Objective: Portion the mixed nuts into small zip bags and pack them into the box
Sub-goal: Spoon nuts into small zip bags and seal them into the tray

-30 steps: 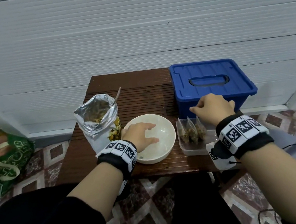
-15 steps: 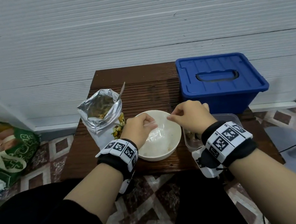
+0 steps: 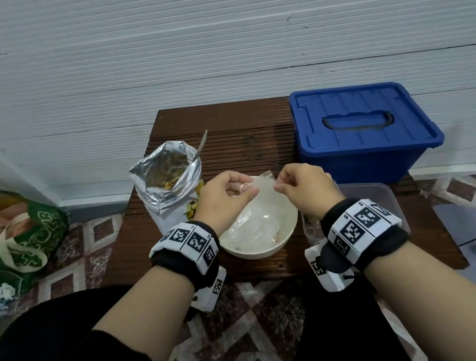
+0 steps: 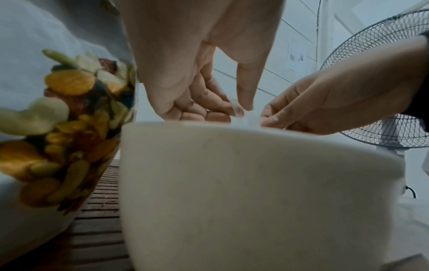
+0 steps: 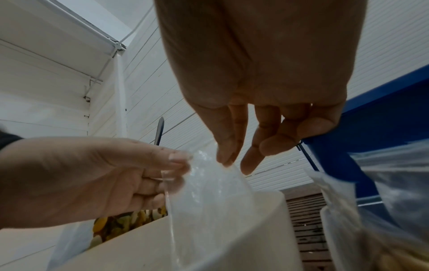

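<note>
**New empty bag up, about to open it**

White ribbed wall panels behind, and a small dark slatted wooden table (image 3: 244, 148) under my hands. A second ago my right hand (image 3: 303, 188) was over by the clear plastic tub (image 3: 389, 197) dropping off a filled bag, while my left hand (image 3: 227, 200) was down in the cream round bowl (image 3: 260, 248). Now both have come together above the bowl, and between my fingertips there's a fresh small clear zip bag (image 3: 261, 181). So I'd say one portion is done and the next is just starting.

Left thumb and forefinger are pinched on the bag's left top corner, with the other fingers curled underneath. Right thumb and forefinger are clamped on its top edge, just right of my left fingertips. In the right wrist view the bag (image 5: 209, 192) hangs straight down from that pinch, mouth up at my fingers, long axis roughly vertical, bottom dipping into the bowl. Whether the zip is open yet, I can't tell.

The opened silver foil pouch of mixed nuts (image 3: 169, 185) stands just left of my left fingers, with a metal spoon handle (image 3: 201, 144) sticking out of it. The blue lidded plastic box (image 3: 360, 133) sits beyond my right fingers, lid on. More clear bags look to be lying in the bowl below.

Next I'd guess: pull the lips apart, then scoop.
</note>
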